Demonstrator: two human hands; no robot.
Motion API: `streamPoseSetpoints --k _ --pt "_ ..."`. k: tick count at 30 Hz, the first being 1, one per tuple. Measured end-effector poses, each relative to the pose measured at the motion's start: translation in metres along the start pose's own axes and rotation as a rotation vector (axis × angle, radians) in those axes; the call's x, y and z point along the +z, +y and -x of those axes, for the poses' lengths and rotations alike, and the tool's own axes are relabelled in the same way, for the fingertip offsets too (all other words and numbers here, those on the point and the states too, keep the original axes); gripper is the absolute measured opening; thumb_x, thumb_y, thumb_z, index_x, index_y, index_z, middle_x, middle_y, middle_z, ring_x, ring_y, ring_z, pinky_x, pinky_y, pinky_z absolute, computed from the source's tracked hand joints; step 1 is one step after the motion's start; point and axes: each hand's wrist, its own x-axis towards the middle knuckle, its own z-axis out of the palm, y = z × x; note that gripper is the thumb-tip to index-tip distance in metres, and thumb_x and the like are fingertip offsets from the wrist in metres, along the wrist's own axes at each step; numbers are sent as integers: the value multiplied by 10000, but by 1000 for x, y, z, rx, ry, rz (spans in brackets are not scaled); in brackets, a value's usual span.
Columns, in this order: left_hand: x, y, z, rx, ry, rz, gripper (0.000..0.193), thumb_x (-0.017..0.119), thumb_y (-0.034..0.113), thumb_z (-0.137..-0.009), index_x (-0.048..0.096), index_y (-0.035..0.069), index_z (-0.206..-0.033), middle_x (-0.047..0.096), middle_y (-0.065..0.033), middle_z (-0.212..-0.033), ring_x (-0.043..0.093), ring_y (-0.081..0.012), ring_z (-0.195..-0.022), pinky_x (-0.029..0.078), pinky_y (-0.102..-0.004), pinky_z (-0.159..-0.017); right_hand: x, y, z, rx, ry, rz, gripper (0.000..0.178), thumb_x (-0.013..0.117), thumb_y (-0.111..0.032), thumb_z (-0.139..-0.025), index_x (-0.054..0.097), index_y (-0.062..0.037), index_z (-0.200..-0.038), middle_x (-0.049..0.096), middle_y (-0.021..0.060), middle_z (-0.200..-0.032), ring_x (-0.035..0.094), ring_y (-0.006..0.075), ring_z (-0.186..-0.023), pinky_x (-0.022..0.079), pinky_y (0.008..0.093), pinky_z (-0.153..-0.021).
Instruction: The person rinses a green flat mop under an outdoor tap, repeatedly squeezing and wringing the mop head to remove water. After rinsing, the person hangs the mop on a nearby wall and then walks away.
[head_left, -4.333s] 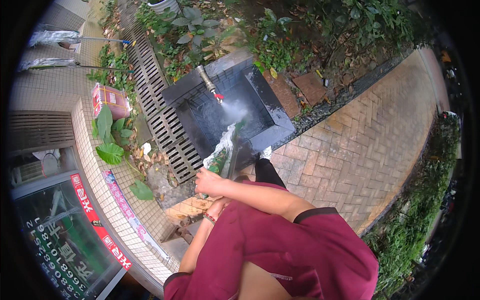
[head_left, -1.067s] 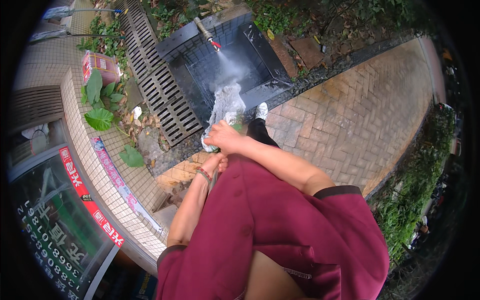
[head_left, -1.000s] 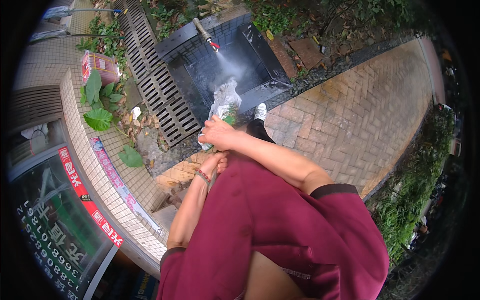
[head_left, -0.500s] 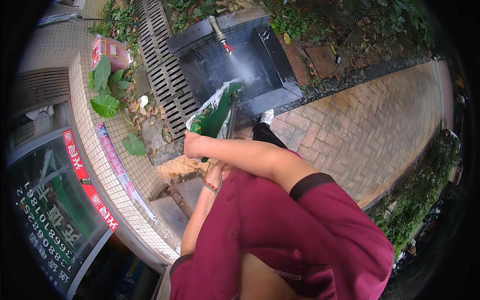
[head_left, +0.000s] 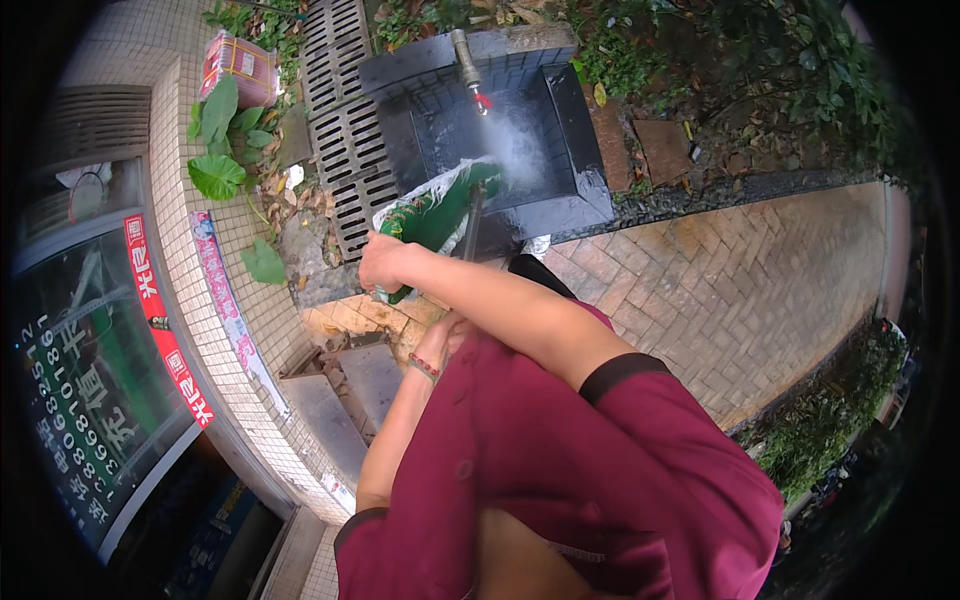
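A flat mop with a green backing [head_left: 448,212] and white stringy fringe slants over the near left rim of the dark tiled sink [head_left: 594,190]. My right hand [head_left: 386,264] is closed on the mop head's near left end, my forearm crossing in front of me. A metal mop pole [head_left: 474,222] runs down from the head and passes behind that forearm. Close to my shirt, my left hand [head_left: 440,338], with a red bead bracelet at the wrist, is curled where the pole lines up; its fingers are partly hidden. Water sprays from the red-handled tap [head_left: 480,100] near the mop's far end.
A slotted drain grate [head_left: 350,150] runs along the sink's left side. Brick paving [head_left: 710,260] spreads to the right, with planted soil behind. On the left are a tiled ledge [head_left: 255,300], leafy plants [head_left: 216,176], a wrapped pink bundle [head_left: 240,72] and stone steps [head_left: 335,415].
My right hand and the near end of the mop have moved slightly away from me, toward the sink. Water spray looks broader. The whole view has shifted a little.
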Motion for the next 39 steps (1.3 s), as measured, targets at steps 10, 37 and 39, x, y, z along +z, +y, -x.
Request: streamPoseSetpoints --k 10,37,39 --pt "29 36 -37 -138 -77 -86 185 477 177 -950 475 38 -1073 406 22 -641 360 -53 -486 308 -197 -395 -69 153 173 631 622 -200 410 544 -27 -645 660 -230 -982 664 95 -976 606 310 -986 478 412 -810" --pt "36 14 -42 -239 -71 -363 94 524 109 -910 457 70 -857 452 24 -601 430 -47 -469 345 -187 -367 100 45 332 1203 1499 -1266 370 484 117 -616 549 -65 -931 532 12 -699 500 113 -548 387 249 -478" --pt "39 12 -27 -225 -62 -294 102 544 101 -894 467 78 -831 456 26 -588 420 -50 -458 335 -197 -368 70 47 316 1166 1352 -1127 380 464 114 -638 555 -43 -972 564 32 -755 543 118 -620 437 254 -539"
